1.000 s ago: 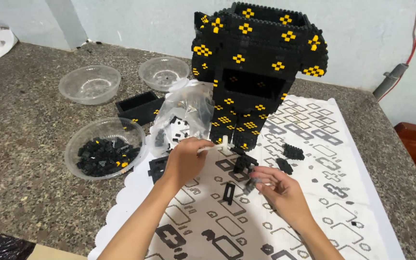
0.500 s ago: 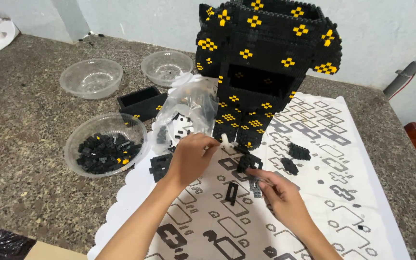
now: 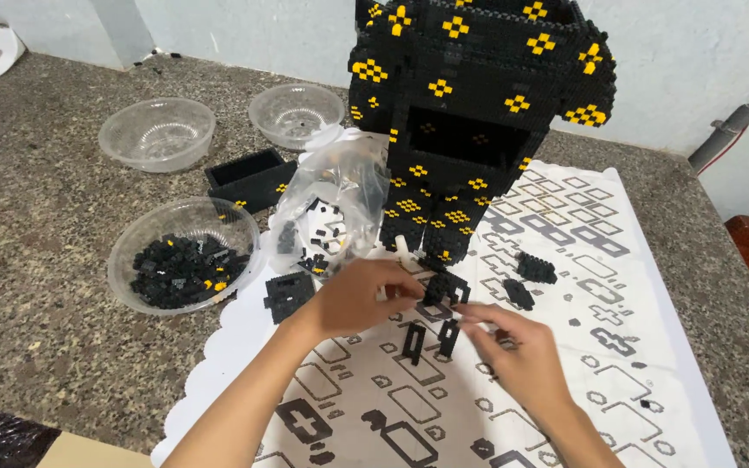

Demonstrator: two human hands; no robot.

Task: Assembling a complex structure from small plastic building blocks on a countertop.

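A speckled granite worktop (image 3: 36, 251) runs under a pale wall, with a white scalloped mat (image 3: 565, 347) printed in black block shapes spread over it. On the mat stands a tall black brick model (image 3: 470, 113) dotted with yellow crosses.

The left hand (image 3: 353, 299) has its grip pinched shut on a small black brick assembly (image 3: 442, 289), held just above the mat in front of the model's base. The right hand (image 3: 517, 355) has its fingertips closed on a tiny piece just beside that assembly; the piece itself is too small to make out. Two narrow black pieces (image 3: 431, 340) lie on the mat between the hands.

To the left sit a clear plastic bag (image 3: 331, 204) of parts, a clear bowl of black bricks (image 3: 179, 264), two empty clear bowls (image 3: 158, 132) and a black brick box (image 3: 249, 178).
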